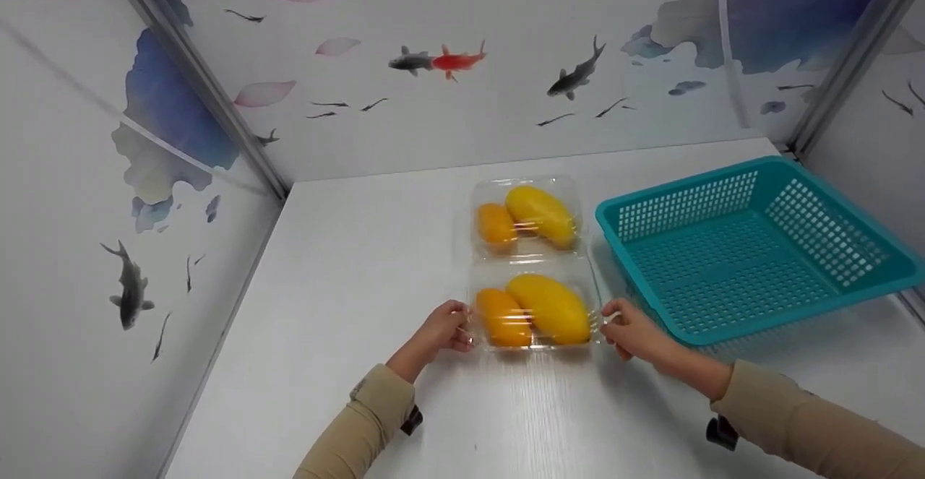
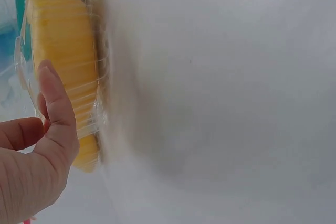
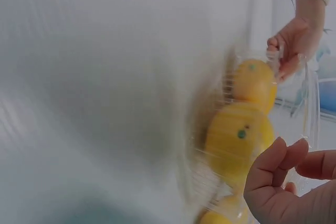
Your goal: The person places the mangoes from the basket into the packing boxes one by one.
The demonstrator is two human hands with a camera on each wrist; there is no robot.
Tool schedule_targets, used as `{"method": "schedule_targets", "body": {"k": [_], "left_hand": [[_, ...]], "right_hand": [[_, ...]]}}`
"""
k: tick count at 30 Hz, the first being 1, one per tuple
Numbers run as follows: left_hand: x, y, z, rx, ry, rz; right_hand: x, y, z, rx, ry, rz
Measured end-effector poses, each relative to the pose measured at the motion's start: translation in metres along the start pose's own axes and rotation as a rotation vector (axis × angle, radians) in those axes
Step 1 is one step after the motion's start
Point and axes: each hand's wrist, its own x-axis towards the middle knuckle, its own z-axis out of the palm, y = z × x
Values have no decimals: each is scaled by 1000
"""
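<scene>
A clear plastic clamshell box holds a large yellow mango and a smaller orange-yellow mango. On its left side, my left hand pinches the rim with thumb and fingers. The opposite edge is pinched between the thumb and curled fingers of my right hand. Ribbed plastic walls show around the yellow fruit in the left wrist view. Directly behind stands a second clear box, with a yellow mango and an orange-yellow one inside.
A teal plastic basket with perforated walls stands to the right, close beside my right forearm. The white table is bounded by printed panels at the back, left and right, with metal posts in the corners.
</scene>
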Motion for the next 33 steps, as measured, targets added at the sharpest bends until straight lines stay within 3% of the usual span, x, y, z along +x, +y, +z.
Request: {"method": "schedule_targets", "body": {"k": [8, 18, 26, 33], "left_hand": [[-13, -2, -6, 102, -66, 40], [-14, -4, -4, 122, -94, -3], [-11, -6, 0, 150, -56, -29], [-9, -4, 3, 118, -18, -4]], "right_hand": [[2, 15, 4, 64, 28, 41], [8, 21, 5, 122, -89, 170], [15, 21, 6, 365, -122, 111], [20, 21, 5, 433, -128, 61]]}}
